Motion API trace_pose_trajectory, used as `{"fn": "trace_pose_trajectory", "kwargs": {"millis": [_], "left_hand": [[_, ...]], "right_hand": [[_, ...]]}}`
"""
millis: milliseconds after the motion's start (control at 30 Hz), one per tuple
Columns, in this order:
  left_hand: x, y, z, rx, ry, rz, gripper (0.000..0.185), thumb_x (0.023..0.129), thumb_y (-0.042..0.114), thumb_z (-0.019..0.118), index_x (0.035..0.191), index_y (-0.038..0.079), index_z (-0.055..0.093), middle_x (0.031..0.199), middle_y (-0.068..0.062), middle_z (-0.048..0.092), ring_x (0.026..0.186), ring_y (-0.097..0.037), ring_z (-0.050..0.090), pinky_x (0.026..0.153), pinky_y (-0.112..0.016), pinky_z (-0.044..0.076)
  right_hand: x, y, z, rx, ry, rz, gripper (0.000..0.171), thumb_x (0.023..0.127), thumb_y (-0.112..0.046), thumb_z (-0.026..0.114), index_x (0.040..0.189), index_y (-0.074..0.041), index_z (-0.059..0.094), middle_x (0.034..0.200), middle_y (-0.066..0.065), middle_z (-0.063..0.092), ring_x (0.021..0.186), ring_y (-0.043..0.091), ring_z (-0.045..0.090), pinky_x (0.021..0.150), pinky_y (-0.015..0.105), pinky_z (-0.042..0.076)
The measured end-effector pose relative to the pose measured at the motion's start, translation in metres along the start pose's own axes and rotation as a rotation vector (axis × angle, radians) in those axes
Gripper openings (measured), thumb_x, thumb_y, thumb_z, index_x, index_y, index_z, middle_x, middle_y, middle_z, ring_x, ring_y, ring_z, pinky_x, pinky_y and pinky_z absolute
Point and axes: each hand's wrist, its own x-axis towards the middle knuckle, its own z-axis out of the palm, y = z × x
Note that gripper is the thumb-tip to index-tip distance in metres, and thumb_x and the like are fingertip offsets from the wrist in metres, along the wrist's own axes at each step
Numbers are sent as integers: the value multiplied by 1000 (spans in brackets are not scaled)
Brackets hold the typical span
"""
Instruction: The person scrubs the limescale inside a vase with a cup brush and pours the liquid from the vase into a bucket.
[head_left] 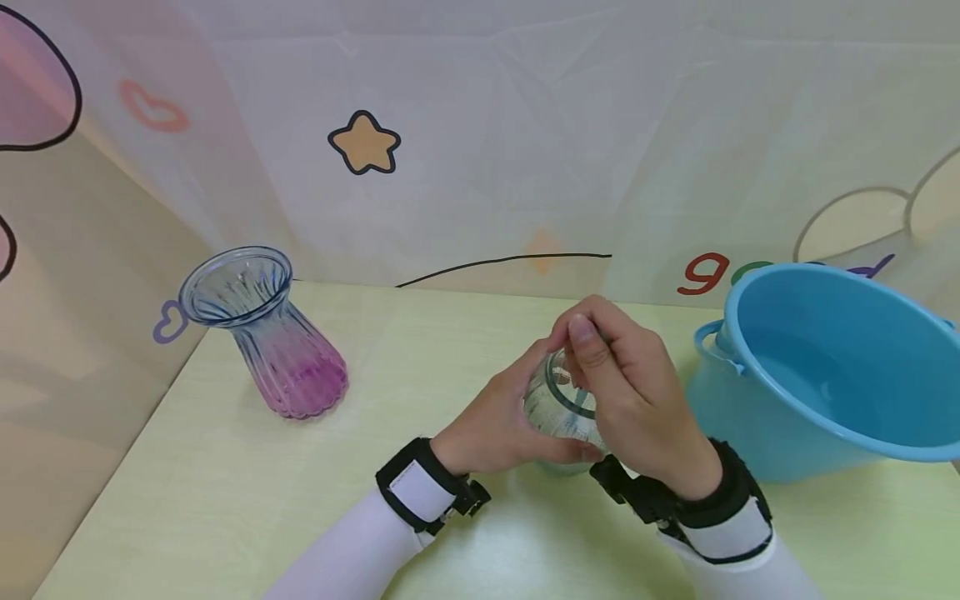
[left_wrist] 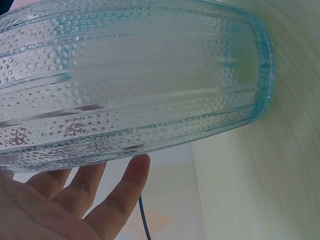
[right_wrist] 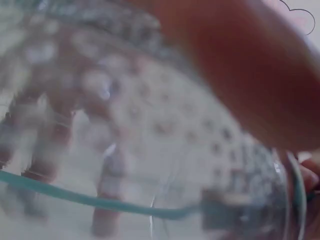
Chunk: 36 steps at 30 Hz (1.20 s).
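Note:
A clear, faintly teal glass vase (head_left: 553,410) with a pebbled, ribbed surface stands in front of me, its round mouth tipped towards me. My left hand (head_left: 491,421) grips it, thumb on the near side and fingers round the far side. In the left wrist view the vase (left_wrist: 160,85) fills the upper part, with fingers (left_wrist: 117,205) against its wall. Over the mouth, my right hand (head_left: 637,396) has thumb and forefinger pinched together. Through the blurred glass in the right wrist view runs a thin teal rod (right_wrist: 90,201) meeting a grey block; the pinched end is hidden.
A second glass vase (head_left: 288,350), blue above and pink-purple below, is on the table (head_left: 420,350) at the left. Close to my right hand on the right is a large light-blue bucket (head_left: 780,442). A printed cloth (head_left: 480,150) hangs behind the table.

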Motion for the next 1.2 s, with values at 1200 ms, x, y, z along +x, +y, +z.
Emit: {"fn": "trace_pose_trajectory", "kwargs": {"millis": [1200], "left_hand": [[-1,0,0,48,6,5,100,75,27,93,151,51,32,137,14,53,120,-10,57,99,-32,55]], "right_hand": [[1,2,1,2,-36,65,23,108,2,40,94,-1,58,70,2,40,65,19,41,59,31,37]]}}
